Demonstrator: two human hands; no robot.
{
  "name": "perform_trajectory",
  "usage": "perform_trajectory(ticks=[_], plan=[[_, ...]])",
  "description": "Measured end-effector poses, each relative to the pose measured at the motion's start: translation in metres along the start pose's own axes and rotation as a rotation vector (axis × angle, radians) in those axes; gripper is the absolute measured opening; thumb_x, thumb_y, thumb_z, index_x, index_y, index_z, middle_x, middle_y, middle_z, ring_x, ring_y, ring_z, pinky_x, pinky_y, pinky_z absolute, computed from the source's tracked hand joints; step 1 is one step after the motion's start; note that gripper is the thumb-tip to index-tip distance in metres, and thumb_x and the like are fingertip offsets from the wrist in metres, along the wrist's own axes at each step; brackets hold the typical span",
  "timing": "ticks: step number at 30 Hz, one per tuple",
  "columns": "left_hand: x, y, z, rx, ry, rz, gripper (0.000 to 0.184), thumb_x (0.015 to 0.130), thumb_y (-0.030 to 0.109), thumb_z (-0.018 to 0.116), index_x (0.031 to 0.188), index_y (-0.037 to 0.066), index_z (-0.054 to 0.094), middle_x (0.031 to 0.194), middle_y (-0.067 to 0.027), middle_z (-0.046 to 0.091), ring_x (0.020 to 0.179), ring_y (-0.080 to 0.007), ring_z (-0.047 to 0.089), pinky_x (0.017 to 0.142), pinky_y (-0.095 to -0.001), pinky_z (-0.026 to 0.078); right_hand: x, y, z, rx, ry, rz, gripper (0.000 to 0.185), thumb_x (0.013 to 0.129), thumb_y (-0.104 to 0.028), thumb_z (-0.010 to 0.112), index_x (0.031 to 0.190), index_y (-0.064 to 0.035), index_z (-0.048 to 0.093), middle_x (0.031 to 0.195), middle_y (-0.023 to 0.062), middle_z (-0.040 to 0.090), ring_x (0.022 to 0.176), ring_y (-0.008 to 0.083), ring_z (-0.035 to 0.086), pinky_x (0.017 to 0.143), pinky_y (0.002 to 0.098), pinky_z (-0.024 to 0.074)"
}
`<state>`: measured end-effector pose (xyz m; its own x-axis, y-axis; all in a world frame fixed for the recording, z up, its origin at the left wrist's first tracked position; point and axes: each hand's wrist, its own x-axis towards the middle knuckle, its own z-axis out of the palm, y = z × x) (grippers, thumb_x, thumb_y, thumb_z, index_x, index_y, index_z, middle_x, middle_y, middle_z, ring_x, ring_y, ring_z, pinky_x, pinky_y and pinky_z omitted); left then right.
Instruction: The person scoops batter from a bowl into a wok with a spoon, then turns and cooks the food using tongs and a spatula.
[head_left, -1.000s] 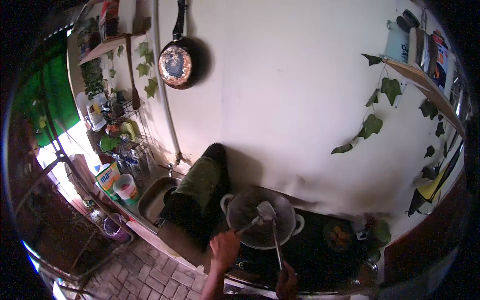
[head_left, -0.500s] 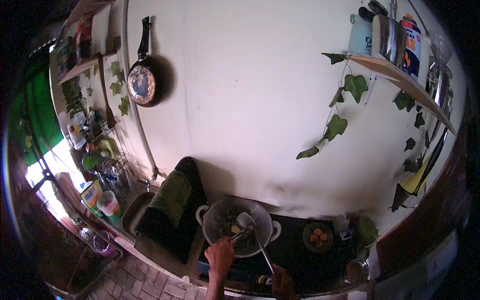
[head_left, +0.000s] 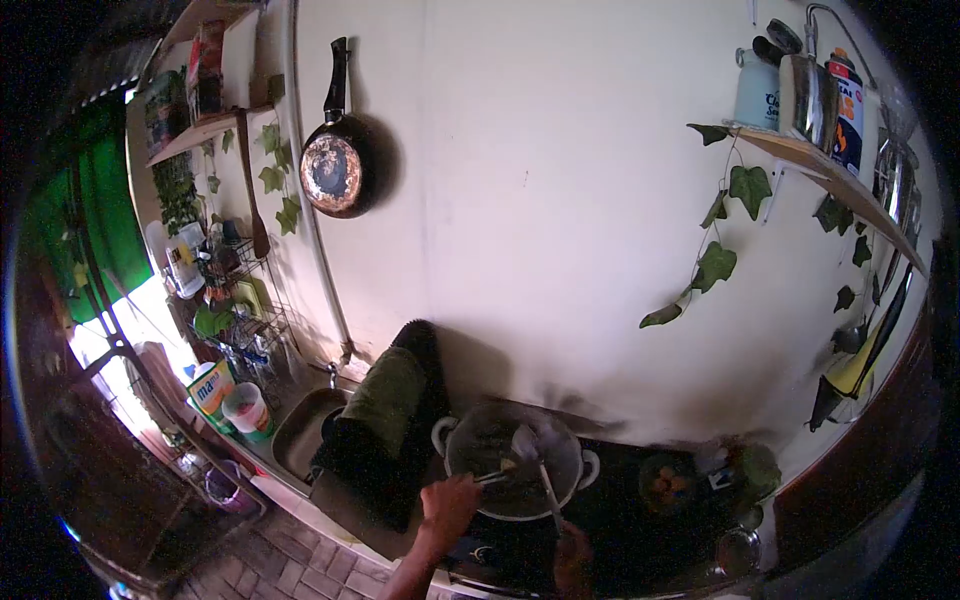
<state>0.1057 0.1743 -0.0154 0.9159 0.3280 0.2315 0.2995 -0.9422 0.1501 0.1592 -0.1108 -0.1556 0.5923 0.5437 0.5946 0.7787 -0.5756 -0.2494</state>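
Observation:
A two-handled cooking pot [head_left: 478,428] stands on the dark stove. My left hand [head_left: 450,508] is at its near left rim, fingers closed around a thin metal utensil [head_left: 492,478] whose kind is unclear. The utensil's tip points into the pot beside a small yellowish piece of food [head_left: 508,463]. My right hand [head_left: 572,555], in shadow, grips the long handle of a ladle [head_left: 550,495]. The ladle's head is inside the pot, near the yellowish piece. To the pot's right, a plate [head_left: 648,500] holds several orange-brown pieces of food [head_left: 668,480].
Left of the pot is a dark rack draped with a green cloth [head_left: 385,395], then a sink [head_left: 298,430]. A plastic cup [head_left: 246,408] stands beyond. A frying pan [head_left: 333,172] hangs on the wall. A shelf [head_left: 800,155] with containers juts out at upper right.
The view has turned left, so the scene sits further right. My left hand has drawn back slightly leftward from the pot's middle. Both hands keep their utensils.

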Motion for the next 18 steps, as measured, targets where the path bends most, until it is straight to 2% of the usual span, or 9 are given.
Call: perform_trajectory(ticks=[2,3,5,6,8,10,11,15,18], plan=[[0.009,-0.012,0.005,0.045,-0.064,-0.013,0.016,0.089,0.025,0.06,0.087,0.012,0.068,0.082,-0.0094,0.071,0.076,-0.0306,0.072,0.062,-0.048,0.055,0.03,-0.019,-0.027,0.466,-0.126,0.379,0.041,0.096,-0.02,0.054,0.135,-0.0082,0.054,0.131,0.0232,0.057,0.118,0.0424,0.055,0.099,0.0459,0.0465],[0.014,-0.02,0.015,0.058,-0.096,0.019,0.014,0.088,0.023,0.061,0.089,0.011,0.068,0.083,-0.0102,0.071,0.076,-0.03,0.072,0.061,-0.0468,0.056,0.045,-0.031,-0.045,0.465,-0.121,0.384,0.041,0.096,-0.02,0.054,0.135,-0.0082,0.054,0.131,0.0232,0.057,0.118,0.0424,0.055,0.099,0.0459,0.0465],[0.025,-0.029,0.027,0.066,-0.119,0.066,0.014,0.087,0.022,0.062,0.09,0.011,0.069,0.083,-0.0109,0.072,0.076,-0.0294,0.072,0.06,-0.0456,0.056,0.072,-0.049,-0.079,0.547,-0.383,0.667,0.062,0.094,-0.025,0.059,0.151,-0.0166,0.035,0.149,0.0237,0.04,0.134,0.0453,0.042,0.106,0.0521,0.0407],[0.029,-0.031,0.031,0.035,-0.085,0.092,0.013,0.086,0.021,0.064,0.09,0.011,0.07,0.084,-0.011,0.072,0.077,-0.029,0.073,0.06,-0.045,0.056,0.078,-0.053,-0.082,0.541,-0.372,0.674,0.062,0.094,-0.025,0.059,0.151,-0.0166,0.035,0.149,0.0237,0.04,0.134,0.0453,0.042,0.106,0.0521,0.0407],[0.039,-0.033,0.04,0.001,-0.056,0.129,0.012,0.084,0.021,0.066,0.089,0.011,0.071,0.085,-0.0112,0.073,0.077,-0.0287,0.073,0.061,-0.0443,0.056,0.085,-0.066,-0.084,0.311,-0.135,0.681,0.03,0.098,-0.018,0.053,0.126,-0.009,0.061,0.085,0.0214,0.068,0.075,0.0344,0.069,0.069,0.0439,0.0541],[0.05,-0.032,0.047,0.138,-0.23,0.113,0.012,0.084,0.021,0.067,0.086,0.011,0.074,0.086,-0.0116,0.073,0.082,-0.0283,0.074,0.063,-0.0436,0.057,0.101,-0.08,-0.099,0.187,-0.204,0.701,0.03,0.097,-0.019,0.054,0.125,-0.0093,0.062,0.082,0.0217,0.068,0.073,0.0367,0.068,0.068,0.0453,0.0544],[0.053,-0.029,0.048,0.137,-0.23,0.12,0.012,0.084,0.021,0.067,0.086,0.011,0.074,0.086,-0.0116,0.073,0.082,-0.0283,0.074,0.063,-0.0436,0.057,0.107,-0.084,-0.104,0.066,-0.28,0.71,0.03,0.096,-0.021,0.055,0.123,-0.0095,0.063,0.079,0.0221,0.068,0.072,0.039,0.068,0.068,0.0467,0.0547],[0.061,-0.015,0.071,0.076,-0.216,0.1,0.012,0.083,0.019,0.067,0.083,0.012,0.077,0.087,-0.0116,0.074,0.083,-0.0284,0.074,0.063,-0.0427,0.057,0.109,-0.077,-0.095,0.013,-0.358,0.746,0.03,0.095,-0.024,0.056,0.122,-0.0122,0.066,0.08,0.0197,0.069,0.073,0.0413,0.067,0.068,0.0495,0.0547],[0.059,-0.012,0.069,0.052,-0.187,0.098,0.014,0.083,0.019,0.065,0.085,0.013,0.078,0.087,-0.0112,0.075,0.082,-0.0283,0.074,0.062,-0.0425,0.056,0.096,-0.057,-0.074,-0.024,-0.389,0.649,0.032,0.096,-0.027,0.055,0.123,-0.0153,0.066,0.082,0.0157,0.07,0.074,0.0401,0.068,0.069,0.049,0.0548]])
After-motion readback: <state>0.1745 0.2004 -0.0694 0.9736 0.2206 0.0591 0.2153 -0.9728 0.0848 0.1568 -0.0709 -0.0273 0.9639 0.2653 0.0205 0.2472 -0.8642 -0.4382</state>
